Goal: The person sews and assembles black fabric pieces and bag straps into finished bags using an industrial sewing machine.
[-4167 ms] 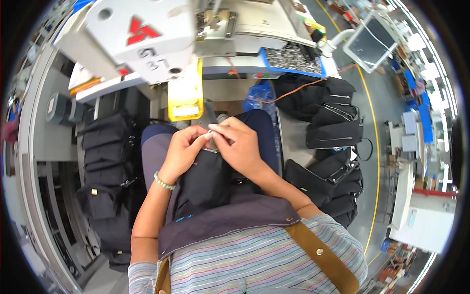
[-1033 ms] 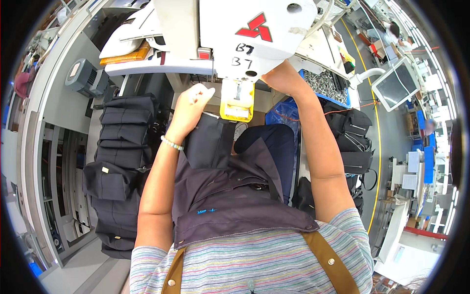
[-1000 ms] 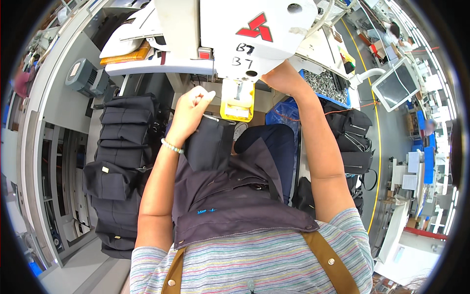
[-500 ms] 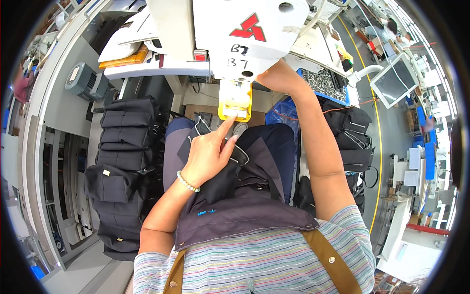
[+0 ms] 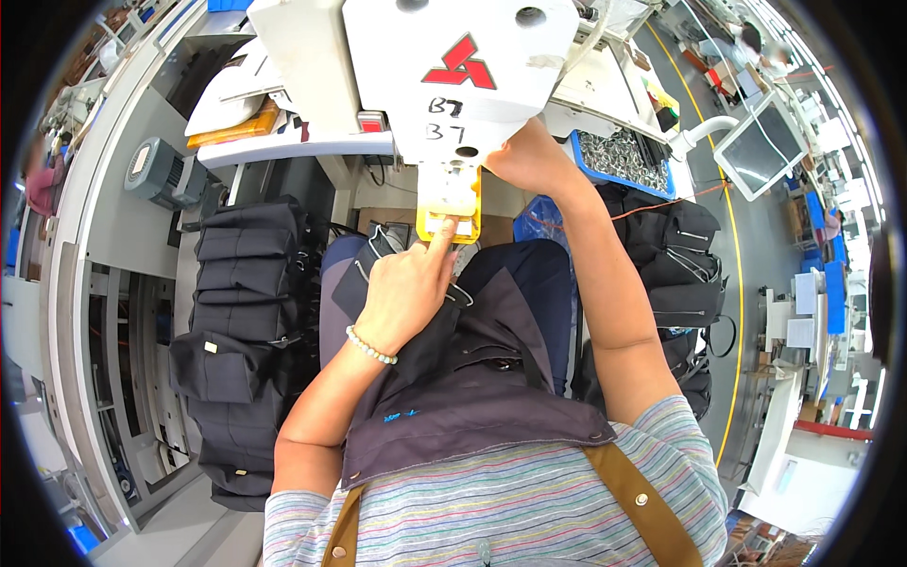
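One yellow machine part (image 5: 448, 198), upper centre of frame, meets the left hand's (image 5: 406, 295) extended index fingertip; whether its curled fingers grip the black cloth (image 5: 350, 291) below cannot be told. The right hand's (image 5: 520, 159) grip is hidden behind the white machine head (image 5: 529, 71).

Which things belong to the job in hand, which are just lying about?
Job, likely:
white machine, right hand partly behind it
black fabric, left hand over it
yellow part at left fingertip
silvery metal pieces

Just around, seemingly:
monitor
blue plastic
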Motion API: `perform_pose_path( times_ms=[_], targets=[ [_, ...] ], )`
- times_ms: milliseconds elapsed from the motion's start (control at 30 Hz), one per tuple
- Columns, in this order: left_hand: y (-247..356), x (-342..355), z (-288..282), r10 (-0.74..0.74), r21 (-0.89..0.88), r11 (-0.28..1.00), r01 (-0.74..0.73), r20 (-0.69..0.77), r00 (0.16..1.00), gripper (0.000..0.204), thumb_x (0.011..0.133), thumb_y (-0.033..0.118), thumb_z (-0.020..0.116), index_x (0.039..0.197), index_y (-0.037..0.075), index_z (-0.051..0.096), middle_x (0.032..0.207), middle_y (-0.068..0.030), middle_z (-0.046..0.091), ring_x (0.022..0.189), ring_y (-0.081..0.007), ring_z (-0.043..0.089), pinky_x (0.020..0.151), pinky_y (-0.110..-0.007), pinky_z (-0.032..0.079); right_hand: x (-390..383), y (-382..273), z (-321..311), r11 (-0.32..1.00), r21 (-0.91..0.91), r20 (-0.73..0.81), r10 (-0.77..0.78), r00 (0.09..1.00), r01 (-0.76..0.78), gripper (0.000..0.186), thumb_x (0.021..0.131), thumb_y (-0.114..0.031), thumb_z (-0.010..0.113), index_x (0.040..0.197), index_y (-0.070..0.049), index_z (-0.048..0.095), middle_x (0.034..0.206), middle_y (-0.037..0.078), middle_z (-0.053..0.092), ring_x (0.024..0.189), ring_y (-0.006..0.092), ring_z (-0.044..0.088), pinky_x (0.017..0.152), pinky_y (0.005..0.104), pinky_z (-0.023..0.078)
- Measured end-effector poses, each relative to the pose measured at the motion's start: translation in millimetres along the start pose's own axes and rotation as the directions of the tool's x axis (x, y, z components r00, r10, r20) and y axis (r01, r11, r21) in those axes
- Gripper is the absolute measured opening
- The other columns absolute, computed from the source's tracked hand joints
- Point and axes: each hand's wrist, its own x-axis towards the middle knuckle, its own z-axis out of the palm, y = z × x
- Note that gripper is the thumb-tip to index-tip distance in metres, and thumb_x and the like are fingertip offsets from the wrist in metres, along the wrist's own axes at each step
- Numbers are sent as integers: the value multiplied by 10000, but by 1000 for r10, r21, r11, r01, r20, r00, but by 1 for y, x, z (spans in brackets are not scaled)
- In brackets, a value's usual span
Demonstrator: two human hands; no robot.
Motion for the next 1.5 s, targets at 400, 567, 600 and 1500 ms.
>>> perform_pose_path(
  times_ms=[400, 567, 600, 1500],
  targets=[
    [0, 4, 3, 50, 108, 993, -44, -53, 997, 424, 950, 224, 665, 1332, 61, 580, 639, -85, 590, 539, -260, 628, 507, -395, 488, -7, -16, -4, 991, 82, 8, 109, 994, -110, 330, 712, -63, 632, 1021, 40, 684, 895, 270, 686, 875, 443, 653, 757, 430, 524],
    [0, 3, 9, 62, 163, 985, -56, -31, 998, 436, 952, 216, 665, 1337, 34, 570, 630, -70, 580, 535, -236, 625, 506, -382, 486, -41, -16, 11, 973, 222, -311, 124, 942, -55, 259, 818, -9, 609, 1059, 26, 698, 996, 167, 713, 792, 242, 685, 710, 344, 526],
    [0, 3, 9, 72, 155, 986, -65, -43, 996, 441, 950, 214, 668, 1338, 28, 569, 628, -67, 579, 532, -232, 622, 504, -380, 483, -50, -10, 18, 978, 206, -427, 77, 901, 14, 226, 859, 31, 596, 1059, 24, 702, 902, 84, 673, 729, 144, 608, 650, 290, 484],
    [23, -1, 5, 26, -132, 990, -40, -109, 994, 525, 933, 242, 700, 1362, -19, 547, 655, -57, 579, 511, -204, 603, 498, -349, 479, -93, 7, 45, 949, 302, 54, 82, 995, -94, 302, 760, -45, 653, 1051, -55, 733, 729, 109, 645, 566, 247, 601, 559, 328, 488]
  ],
)
